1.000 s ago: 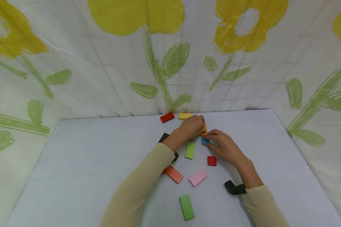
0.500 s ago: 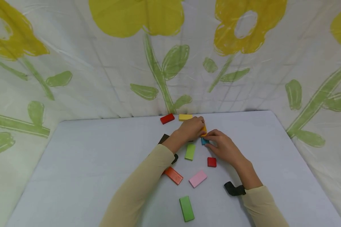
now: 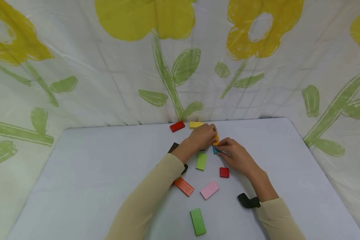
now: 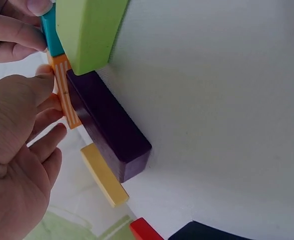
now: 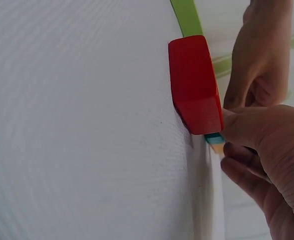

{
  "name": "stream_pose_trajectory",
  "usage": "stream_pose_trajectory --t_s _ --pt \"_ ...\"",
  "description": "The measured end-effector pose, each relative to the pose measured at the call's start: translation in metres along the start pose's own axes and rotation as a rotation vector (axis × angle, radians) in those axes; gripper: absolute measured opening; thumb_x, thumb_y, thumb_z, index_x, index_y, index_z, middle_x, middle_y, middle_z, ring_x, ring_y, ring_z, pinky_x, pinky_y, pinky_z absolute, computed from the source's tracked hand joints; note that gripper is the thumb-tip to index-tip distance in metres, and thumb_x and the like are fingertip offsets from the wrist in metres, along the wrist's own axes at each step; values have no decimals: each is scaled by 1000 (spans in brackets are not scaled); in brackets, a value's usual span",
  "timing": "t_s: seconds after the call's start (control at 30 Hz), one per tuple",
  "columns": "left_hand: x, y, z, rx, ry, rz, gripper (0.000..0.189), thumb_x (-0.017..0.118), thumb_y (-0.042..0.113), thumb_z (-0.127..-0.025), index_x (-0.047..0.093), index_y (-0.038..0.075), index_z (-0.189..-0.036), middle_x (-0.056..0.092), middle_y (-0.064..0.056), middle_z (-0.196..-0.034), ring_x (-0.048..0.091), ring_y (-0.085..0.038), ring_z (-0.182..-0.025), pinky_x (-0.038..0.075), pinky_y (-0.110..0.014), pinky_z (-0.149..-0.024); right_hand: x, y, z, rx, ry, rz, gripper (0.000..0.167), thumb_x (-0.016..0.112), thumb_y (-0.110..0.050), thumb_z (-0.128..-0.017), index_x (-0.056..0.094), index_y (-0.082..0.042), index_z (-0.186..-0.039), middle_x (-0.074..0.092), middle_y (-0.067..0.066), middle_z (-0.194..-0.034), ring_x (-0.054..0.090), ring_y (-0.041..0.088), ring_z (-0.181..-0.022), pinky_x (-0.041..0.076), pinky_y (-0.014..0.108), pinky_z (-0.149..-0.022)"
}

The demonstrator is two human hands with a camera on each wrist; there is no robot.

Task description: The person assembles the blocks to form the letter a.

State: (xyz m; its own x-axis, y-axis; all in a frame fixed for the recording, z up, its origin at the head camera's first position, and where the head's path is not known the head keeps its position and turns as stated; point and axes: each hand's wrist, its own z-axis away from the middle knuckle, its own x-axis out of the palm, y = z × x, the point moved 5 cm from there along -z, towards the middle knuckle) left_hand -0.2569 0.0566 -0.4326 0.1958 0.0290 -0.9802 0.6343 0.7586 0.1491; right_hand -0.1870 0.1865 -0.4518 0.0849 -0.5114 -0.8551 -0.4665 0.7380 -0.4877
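Observation:
In the head view my left hand (image 3: 201, 136) grips an orange block (image 3: 216, 139) near the table's far side. The left wrist view shows pale stripes along that block's side, with the thumb and fingers at it. Close on its near side is a small teal block (image 3: 215, 150), pinched between the thumb and fingers of my right hand (image 3: 235, 155). The two blocks stand end to end, the teal one (image 4: 50, 30) meeting the orange one in the left wrist view. In the right wrist view a red block (image 5: 194, 82) partly hides the teal block.
Around the hands lie a purple block (image 4: 109, 122), a lime block (image 3: 201, 162), a red square block (image 3: 224, 172), pink (image 3: 209, 190) and orange-red (image 3: 184, 186) blocks and a green block (image 3: 198, 221). Yellow (image 3: 196, 125) and red (image 3: 177, 126) blocks sit by the far edge.

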Motion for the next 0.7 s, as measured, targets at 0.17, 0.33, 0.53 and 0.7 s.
stream_pose_trajectory --t_s 0.17,0.33,0.53,0.7 --pt "2 -2 0 -14 -9 -12 29 54 33 -112 74 16 -123 58 0 -154 60 -20 -140 46 -30 -122 -1 -1 1 5 10 4 26 78 -5 -94 80 -2 -120 70 12 -119 69 29 -110 61 46 -92" --pt "5 -2 -1 -17 -13 3 28 54 33 -112 74 17 -121 59 1 -153 60 -19 -139 50 -29 -118 0 0 2 3 17 17 27 79 -5 -94 80 -3 -120 69 12 -119 68 28 -110 61 46 -92" --pt "6 -1 -3 -6 -21 9 27 54 34 -112 75 18 -120 61 2 -149 61 -18 -134 52 -28 -113 0 1 3 -14 33 27 26 80 -4 -93 80 -3 -119 69 14 -119 68 30 -109 61 47 -90" --pt "4 -2 -3 -3 -19 19 27 55 33 -111 76 18 -121 61 1 -149 59 -18 -137 49 -27 -117 1 3 2 -5 27 21 28 80 -7 -93 80 -6 -122 70 14 -126 69 31 -115 62 48 -95"
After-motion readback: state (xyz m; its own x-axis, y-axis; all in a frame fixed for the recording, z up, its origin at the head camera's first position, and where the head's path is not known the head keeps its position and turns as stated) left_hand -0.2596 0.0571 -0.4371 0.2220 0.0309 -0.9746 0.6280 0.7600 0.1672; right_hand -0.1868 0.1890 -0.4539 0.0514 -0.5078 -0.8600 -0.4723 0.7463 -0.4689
